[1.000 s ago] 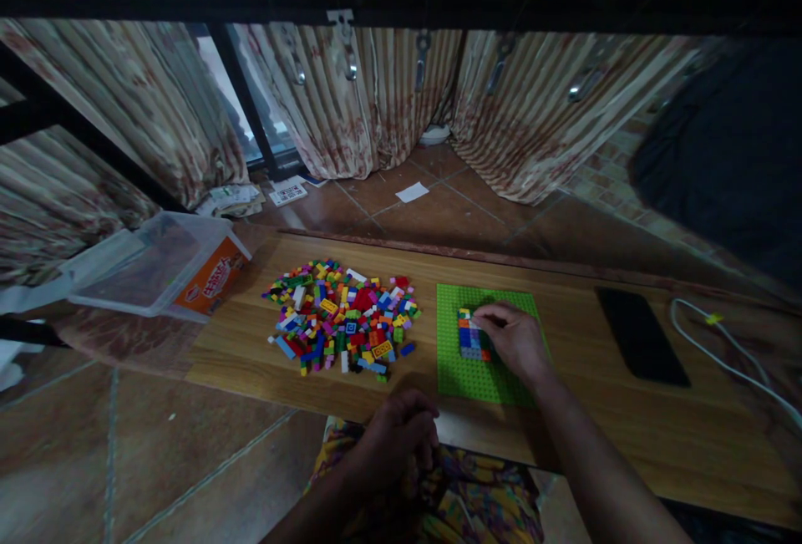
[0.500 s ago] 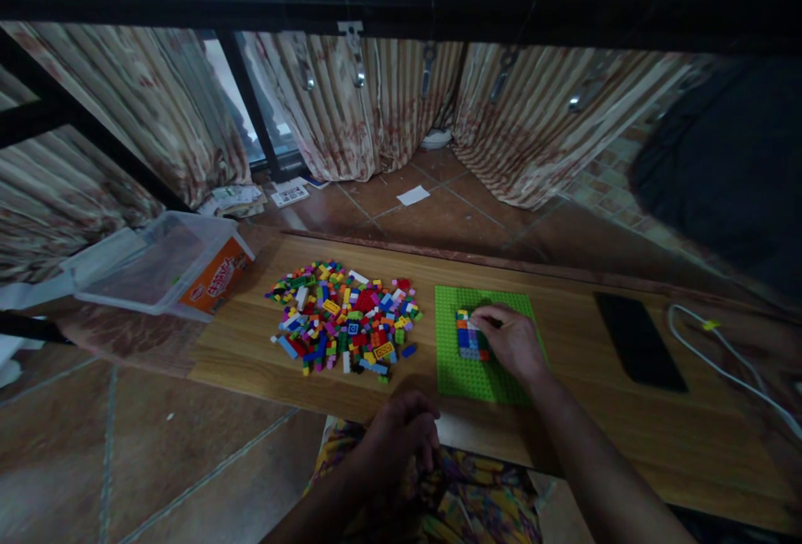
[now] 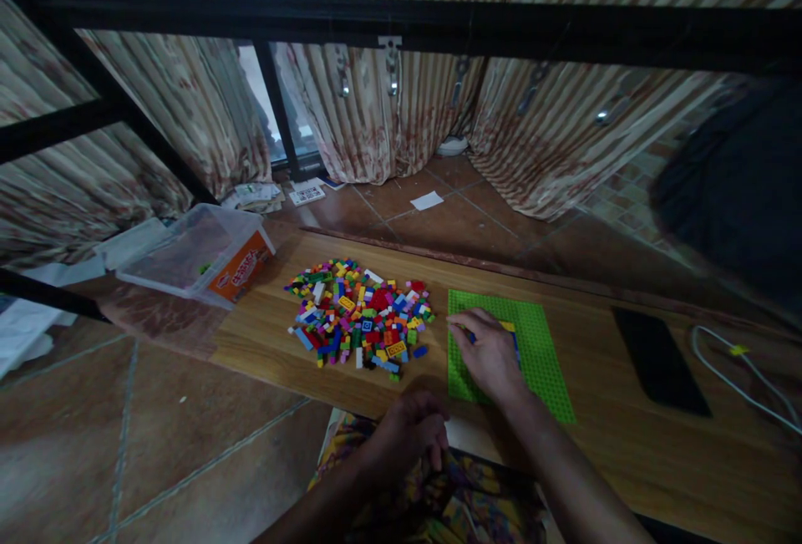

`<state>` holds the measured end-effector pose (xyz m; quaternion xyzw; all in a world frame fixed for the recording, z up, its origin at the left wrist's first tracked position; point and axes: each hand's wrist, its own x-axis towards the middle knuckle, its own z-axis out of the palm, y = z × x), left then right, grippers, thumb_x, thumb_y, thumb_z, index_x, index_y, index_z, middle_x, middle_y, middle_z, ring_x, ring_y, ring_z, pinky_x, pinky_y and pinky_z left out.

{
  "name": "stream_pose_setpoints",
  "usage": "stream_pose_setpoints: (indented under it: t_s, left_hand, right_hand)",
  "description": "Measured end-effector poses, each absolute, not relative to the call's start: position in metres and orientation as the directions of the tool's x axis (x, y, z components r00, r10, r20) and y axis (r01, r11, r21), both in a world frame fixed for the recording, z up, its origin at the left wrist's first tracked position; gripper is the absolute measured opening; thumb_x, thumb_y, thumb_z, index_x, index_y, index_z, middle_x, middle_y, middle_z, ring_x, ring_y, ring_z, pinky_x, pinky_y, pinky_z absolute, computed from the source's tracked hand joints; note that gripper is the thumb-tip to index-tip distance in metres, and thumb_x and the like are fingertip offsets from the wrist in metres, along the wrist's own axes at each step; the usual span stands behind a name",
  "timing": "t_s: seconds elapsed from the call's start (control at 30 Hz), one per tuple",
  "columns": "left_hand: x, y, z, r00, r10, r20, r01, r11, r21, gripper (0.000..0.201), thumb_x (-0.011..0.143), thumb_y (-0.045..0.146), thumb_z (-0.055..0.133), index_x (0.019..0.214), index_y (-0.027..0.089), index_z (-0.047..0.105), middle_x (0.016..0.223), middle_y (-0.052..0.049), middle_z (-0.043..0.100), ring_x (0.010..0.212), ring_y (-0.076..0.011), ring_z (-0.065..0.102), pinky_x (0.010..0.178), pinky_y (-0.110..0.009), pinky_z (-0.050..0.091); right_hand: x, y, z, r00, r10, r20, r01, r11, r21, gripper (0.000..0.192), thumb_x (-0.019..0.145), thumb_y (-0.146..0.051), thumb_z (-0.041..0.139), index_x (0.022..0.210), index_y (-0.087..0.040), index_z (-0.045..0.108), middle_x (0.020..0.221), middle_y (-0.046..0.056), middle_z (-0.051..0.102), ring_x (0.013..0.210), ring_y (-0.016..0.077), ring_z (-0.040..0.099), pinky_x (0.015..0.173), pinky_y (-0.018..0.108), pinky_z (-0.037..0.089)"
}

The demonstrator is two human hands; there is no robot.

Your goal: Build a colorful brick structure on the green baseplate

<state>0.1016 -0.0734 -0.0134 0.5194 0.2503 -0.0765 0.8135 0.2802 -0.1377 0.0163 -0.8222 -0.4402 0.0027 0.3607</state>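
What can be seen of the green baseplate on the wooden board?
The green baseplate is a flat, studded, bright green rectangle, plastic by its look, lying on the wooden board right of the loose brick pile. The right hand rests on it, covering most of a small brick patch built there; only yellow and blue edges show.

The right hand (image 3: 487,353) is covering most of the small block build (image 3: 510,335) on the green baseplate (image 3: 539,352), so only a yellow and blue edge is showing at its 2 o'clock; the left hand (image 3: 410,435) is curling in the lap, its fingertips tucking out of sight; the white cable (image 3: 745,368) is running off the frame at 3 o'clock; the block pile (image 3: 360,318) is lying too small for single pieces to be told apart.
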Motion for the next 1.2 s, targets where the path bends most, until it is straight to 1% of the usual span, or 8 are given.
stream_pose_setpoints:
  t_s: [0.23, 0.5, 0.6, 0.77, 0.9, 1.0, 1.07, 1.2]
  left_hand:
    - [0.103, -0.074, -0.014, 0.864, 0.122, -0.489, 0.388, 0.458, 0.800, 0.017, 0.076, 0.031, 0.054, 0.085, 0.017, 0.051, 0.061, 0.002, 0.060, 0.038, -0.0079, 0.051, 0.038, -0.018, 0.027]
    - [0.101, -0.074, -0.016, 0.875, 0.106, -0.473, 0.374, 0.474, 0.797, 0.014, 0.075, 0.027, 0.052, 0.085, 0.017, 0.051, 0.061, 0.003, 0.060, 0.038, -0.0076, 0.051, 0.038, -0.018, 0.027]
    - [0.100, -0.073, -0.012, 0.871, 0.109, -0.479, 0.379, 0.471, 0.796, 0.013, 0.076, 0.025, 0.050, 0.087, 0.017, 0.051, 0.061, 0.003, 0.060, 0.040, -0.0083, 0.052, 0.039, -0.018, 0.028]
    - [0.100, -0.074, -0.008, 0.864, 0.133, -0.485, 0.376, 0.471, 0.798, 0.013, 0.074, 0.023, 0.050, 0.086, 0.017, 0.051, 0.059, 0.003, 0.059, 0.039, -0.0074, 0.050, 0.040, -0.018, 0.027]
    - [0.100, -0.073, -0.006, 0.869, 0.116, -0.481, 0.375, 0.480, 0.793, 0.013, 0.074, 0.024, 0.050, 0.086, 0.017, 0.050, 0.060, 0.003, 0.059, 0.040, -0.0075, 0.050, 0.041, -0.018, 0.027]
    - [0.101, -0.072, -0.006, 0.866, 0.120, -0.485, 0.383, 0.464, 0.799, 0.014, 0.075, 0.026, 0.050, 0.086, 0.017, 0.050, 0.061, 0.003, 0.060, 0.040, -0.0081, 0.051, 0.040, -0.019, 0.028]
    - [0.101, -0.072, -0.007, 0.865, 0.129, -0.484, 0.382, 0.456, 0.804, 0.014, 0.076, 0.027, 0.051, 0.086, 0.017, 0.050, 0.061, 0.003, 0.060, 0.039, -0.0081, 0.051, 0.040, -0.019, 0.029]
    - [0.101, -0.073, -0.010, 0.862, 0.139, -0.487, 0.384, 0.448, 0.807, 0.016, 0.077, 0.030, 0.051, 0.086, 0.017, 0.051, 0.060, 0.003, 0.059, 0.039, -0.0075, 0.050, 0.040, -0.018, 0.028]
  right_hand:
    - [0.276, -0.100, 0.003, 0.519, 0.817, 0.252, 0.804, -0.366, -0.468, 0.020, 0.087, -0.018, 0.054, 0.099, -0.025, 0.068, 0.094, 0.005, 0.065, 0.094, 0.0235, 0.057, 0.085, 0.036, 0.046]
    - [0.277, -0.097, -0.002, 0.520, 0.817, 0.249, 0.817, -0.390, -0.424, 0.015, 0.085, -0.015, 0.056, 0.086, -0.025, 0.067, 0.092, 0.005, 0.063, 0.091, 0.0233, 0.056, 0.082, 0.035, 0.045]
    - [0.272, -0.099, 0.001, 0.540, 0.793, 0.282, 0.802, -0.383, -0.459, 0.013, 0.086, -0.017, 0.054, 0.087, -0.024, 0.066, 0.096, 0.006, 0.064, 0.094, 0.0238, 0.056, 0.082, 0.035, 0.046]
    - [0.269, -0.118, 0.016, 0.627, 0.704, 0.333, 0.717, -0.353, -0.601, 0.016, 0.090, -0.025, 0.049, 0.090, -0.024, 0.064, 0.093, 0.005, 0.067, 0.092, 0.0217, 0.060, 0.083, 0.034, 0.046]
    - [0.288, -0.152, 0.023, 0.777, 0.563, 0.281, 0.574, -0.450, -0.684, 0.019, 0.088, -0.035, 0.052, 0.091, -0.023, 0.066, 0.089, 0.005, 0.069, 0.079, 0.0200, 0.062, 0.074, 0.033, 0.048]
    - [0.310, -0.174, 0.017, 0.845, 0.480, 0.235, 0.494, -0.535, -0.685, 0.024, 0.084, -0.040, 0.053, 0.090, -0.022, 0.068, 0.089, 0.005, 0.070, 0.078, 0.0207, 0.063, 0.072, 0.034, 0.047]
    - [0.322, -0.182, 0.011, 0.853, 0.480, 0.203, 0.477, -0.560, -0.678, 0.025, 0.084, -0.040, 0.052, 0.089, -0.022, 0.068, 0.089, 0.005, 0.070, 0.078, 0.0209, 0.063, 0.073, 0.034, 0.047]
    - [0.332, -0.182, 0.001, 0.810, 0.556, 0.183, 0.529, -0.561, -0.636, 0.023, 0.084, -0.034, 0.049, 0.087, -0.022, 0.069, 0.090, 0.005, 0.070, 0.082, 0.0201, 0.063, 0.078, 0.035, 0.047]
